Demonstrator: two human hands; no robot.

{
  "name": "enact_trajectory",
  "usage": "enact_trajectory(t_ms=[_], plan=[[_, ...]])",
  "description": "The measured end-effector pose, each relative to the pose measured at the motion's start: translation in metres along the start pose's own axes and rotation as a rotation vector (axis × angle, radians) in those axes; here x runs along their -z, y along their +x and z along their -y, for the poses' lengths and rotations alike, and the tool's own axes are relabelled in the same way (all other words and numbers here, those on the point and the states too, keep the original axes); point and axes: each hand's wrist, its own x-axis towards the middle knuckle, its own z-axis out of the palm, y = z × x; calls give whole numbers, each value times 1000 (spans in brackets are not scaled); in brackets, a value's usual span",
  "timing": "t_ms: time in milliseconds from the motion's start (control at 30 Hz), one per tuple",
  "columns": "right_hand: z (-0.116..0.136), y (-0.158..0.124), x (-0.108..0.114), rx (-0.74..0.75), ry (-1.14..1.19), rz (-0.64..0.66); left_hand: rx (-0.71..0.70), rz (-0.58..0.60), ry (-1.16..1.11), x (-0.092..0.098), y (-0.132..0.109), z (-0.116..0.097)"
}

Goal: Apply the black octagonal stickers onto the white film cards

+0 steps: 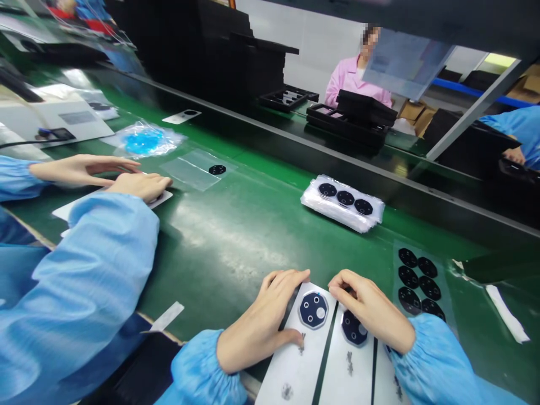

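Note:
My left hand (268, 320) rests along the left edge of a white panel (291, 363), its fingers spread near the top corner and the thumb on the surface. That panel bears a dark octagonal piece (313, 310) with several small rings. Beside it lies a second white panel (343, 374) with a similar dark octagon (353, 329). My right hand (371, 306) is over the top of the second panel, thumb and forefinger close together near its upper left corner; whether something small is between them is hidden. A third white panel (388, 379) is partly under my right sleeve.
A clear sheet of black octagons (408, 277) lies at the right, near a white strip (506, 312). Farther back sits a plastic-wrapped stack (341, 211). A co-worker's hands (139, 184) work at the left. Black trays (346, 126) stand beyond the rail.

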Motion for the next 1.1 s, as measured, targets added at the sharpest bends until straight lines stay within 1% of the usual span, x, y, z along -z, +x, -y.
enact_trajectory(t_ms=[100, 167, 367, 533, 867, 1000, 1100], plan=[[2, 0, 1, -23, 50, 57, -6, 5, -10, 0, -1, 0], [3, -1, 2, -34, 71, 71, -5, 7, -18, 0, -1, 1], [6, -1, 4, -43, 101, 67, 8, 36, -37, 1, 0, 0], [7, -1, 4, -47, 97, 69, 0, 29, -63, 0, -1, 1], [-1, 3, 1, -49, 171, 79, 9, 53, -106, 2, -1, 2], [-2, 1, 0, -34, 255, 57, 60, 45, -195, 2, -3, 2], [0, -1, 0, -4, 307, 42, 147, 26, -390, 3, -2, -3]])
